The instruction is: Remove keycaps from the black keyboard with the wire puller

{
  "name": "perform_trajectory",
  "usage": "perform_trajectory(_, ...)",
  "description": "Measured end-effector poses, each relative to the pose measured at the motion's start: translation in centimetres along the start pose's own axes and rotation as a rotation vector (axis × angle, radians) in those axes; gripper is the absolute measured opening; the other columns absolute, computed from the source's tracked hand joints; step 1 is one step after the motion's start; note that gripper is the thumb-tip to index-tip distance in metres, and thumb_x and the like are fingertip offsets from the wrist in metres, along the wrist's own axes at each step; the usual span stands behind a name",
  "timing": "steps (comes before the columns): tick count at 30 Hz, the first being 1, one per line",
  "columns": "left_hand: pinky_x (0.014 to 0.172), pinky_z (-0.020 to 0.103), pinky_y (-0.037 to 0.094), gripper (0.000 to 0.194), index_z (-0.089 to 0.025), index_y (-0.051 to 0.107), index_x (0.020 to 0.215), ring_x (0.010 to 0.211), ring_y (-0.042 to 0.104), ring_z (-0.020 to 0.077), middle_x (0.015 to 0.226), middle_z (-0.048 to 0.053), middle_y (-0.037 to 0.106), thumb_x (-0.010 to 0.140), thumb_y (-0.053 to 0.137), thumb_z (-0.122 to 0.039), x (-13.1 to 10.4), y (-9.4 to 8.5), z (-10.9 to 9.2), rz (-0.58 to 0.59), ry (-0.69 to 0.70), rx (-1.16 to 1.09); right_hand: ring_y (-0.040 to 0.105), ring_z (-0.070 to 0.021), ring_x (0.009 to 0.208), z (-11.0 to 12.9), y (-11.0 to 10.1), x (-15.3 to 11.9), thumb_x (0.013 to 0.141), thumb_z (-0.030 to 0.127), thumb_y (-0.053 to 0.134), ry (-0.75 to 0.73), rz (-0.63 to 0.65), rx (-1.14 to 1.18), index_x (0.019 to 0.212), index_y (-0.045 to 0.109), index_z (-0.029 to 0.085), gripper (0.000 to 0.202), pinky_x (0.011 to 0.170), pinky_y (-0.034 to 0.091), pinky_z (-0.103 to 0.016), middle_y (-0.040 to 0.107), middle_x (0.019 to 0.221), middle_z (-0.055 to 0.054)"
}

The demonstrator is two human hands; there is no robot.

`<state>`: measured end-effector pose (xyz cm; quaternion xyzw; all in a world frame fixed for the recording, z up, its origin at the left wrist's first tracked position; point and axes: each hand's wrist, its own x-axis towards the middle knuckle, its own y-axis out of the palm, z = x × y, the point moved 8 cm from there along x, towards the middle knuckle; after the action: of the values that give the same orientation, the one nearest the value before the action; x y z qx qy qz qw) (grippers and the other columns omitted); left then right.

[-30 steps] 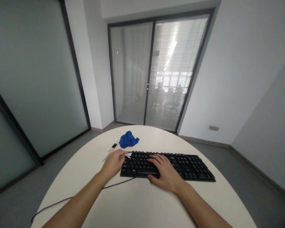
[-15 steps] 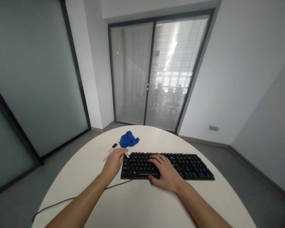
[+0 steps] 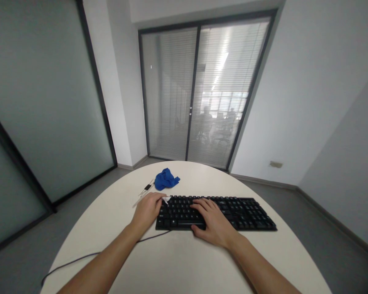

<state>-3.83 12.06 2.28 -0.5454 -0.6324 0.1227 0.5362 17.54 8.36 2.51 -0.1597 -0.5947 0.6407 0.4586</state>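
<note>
The pale, smooth desk (image 3: 171,265) spreads under both sets of fingers, its far edge curving in a broad arc. On it, reaching from the left fingers to well past the right ones, lies the black keyboard (image 3: 245,214) — a long plastic slab with matte, blocky keys. Work appears under way at its far left corner, where the left fingers are; the keys to the right of the right fingers are untouched just now, though I cannot tell which parts are done and which are left. The right hand (image 3: 213,222) holds nothing visible, its fingers spread loosely over the middle keys. The left hand (image 3: 147,209) has its fingertips drawn together, seemingly pinching a white scrap at that corner. Nearer the person than the left fingers, a thin dark cable (image 3: 79,258) passes the forearm in a loose curve. Just beyond those fingers sits a crumpled blue cloth (image 3: 166,179), soft and folded; beside it lie slim tools (image 3: 147,187) with a small black block. Smallest is the white scrap (image 3: 166,199) — thin, creased, paper-like, its pointed end jutting from the left fingertips.
</note>
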Motion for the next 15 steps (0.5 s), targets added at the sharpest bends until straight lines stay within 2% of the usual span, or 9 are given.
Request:
perform_trajectory(2, 0.094, 0.041, 0.049, 0.032, -0.022, 0.071, 0.107, 0.103, 0.063, 0.0218, 0.111, 0.005, 0.070, 0.089, 0.045, -0.015, 0.0, 0.2, -0.2, -0.056, 0.054, -0.101, 0.041, -0.0288, 0.126, 0.0, 0.0, 0.0, 0.071, 0.037, 0.066, 0.000, 0.002, -0.002, 0.125, 0.056, 0.022, 0.057, 0.112, 0.023, -0.047, 0.052, 0.135, -0.009)
perform_trajectory(4, 0.100, 0.042, 0.046, 0.034, -0.023, 0.070, 0.110, 0.111, 0.060, 0.0206, 0.120, 0.005, 0.067, 0.090, 0.044, -0.015, 0.2, 0.9, -0.5, -0.059, 0.104, -0.177, 0.041, -0.0292, 0.126, 0.0, 0.1, 0.0, 0.071, 0.037, 0.066, 0.001, 0.005, -0.005, 0.125, 0.056, 0.022, 0.056, 0.111, 0.023, -0.048, 0.052, 0.135, -0.009)
perform_trajectory(10, 0.104, 0.039, 0.043, 0.034, -0.022, 0.070, 0.112, 0.113, 0.060, 0.0194, 0.120, 0.005, 0.068, 0.088, 0.046, -0.014, 0.9, 3.8, -0.1, 0.140, 0.030, -0.262, 0.041, -0.0290, 0.126, 0.2, -0.1, -0.1, 0.071, 0.035, 0.066, -0.006, -0.011, -0.005, 0.124, 0.057, 0.021, 0.056, 0.113, 0.023, -0.047, 0.053, 0.134, -0.009)
perform_trajectory(15, 0.100, 0.034, 0.045, 0.034, -0.024, 0.071, 0.106, 0.109, 0.061, 0.0192, 0.115, 0.003, 0.069, 0.086, 0.046, -0.011, 0.8, 3.0, -0.7, 0.206, 0.063, -0.189, 0.041, -0.0285, 0.126, 0.3, -0.3, -0.1, 0.072, 0.034, 0.066, -0.002, -0.019, -0.004, 0.124, 0.057, 0.021, 0.054, 0.113, 0.024, -0.046, 0.053, 0.134, -0.008)
